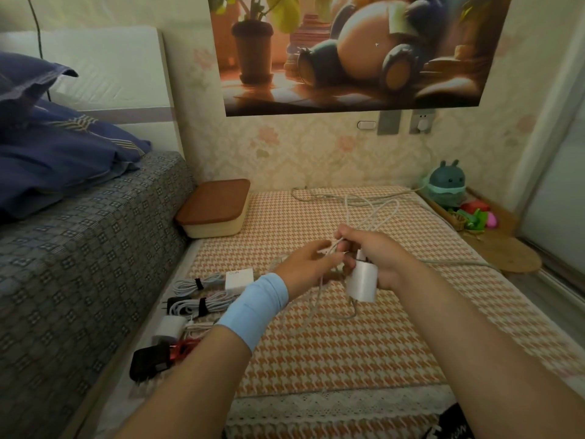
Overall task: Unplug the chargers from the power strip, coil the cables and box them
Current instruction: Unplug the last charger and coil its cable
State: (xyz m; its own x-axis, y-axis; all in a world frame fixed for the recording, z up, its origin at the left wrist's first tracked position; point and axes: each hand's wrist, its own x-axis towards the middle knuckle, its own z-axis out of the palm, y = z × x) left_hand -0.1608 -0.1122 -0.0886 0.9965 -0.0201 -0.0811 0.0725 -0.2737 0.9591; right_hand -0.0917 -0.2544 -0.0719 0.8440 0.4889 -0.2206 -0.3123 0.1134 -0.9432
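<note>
Head view. The right hand [380,261] holds the white charger [362,285] above the houndstooth mat [316,350]. Its fingers [346,239] are curled around the top of the charger body and also clamp several turns of the white cable [376,210]. The cable rises in loose loops above the knuckles, and 1 loop hangs below the charger.

The left hand [304,267], with a light-blue wristband [253,308], meets the right hand from the left. Its fingers, slightly bent, lie against the cable just beside the charger. Blur hides whether they pinch the strand or only touch it.

4 other chargers lie in a row along the left edge of the mat:
- a white block [239,277] with a strapped white coil
- a black plug [172,304] with a strapped white coil
- a white plug [169,326]
- a black plug with red cable [148,362]

The box [215,207], brown lid on, sits at the mat's far left corner against the bed [79,248].
</note>
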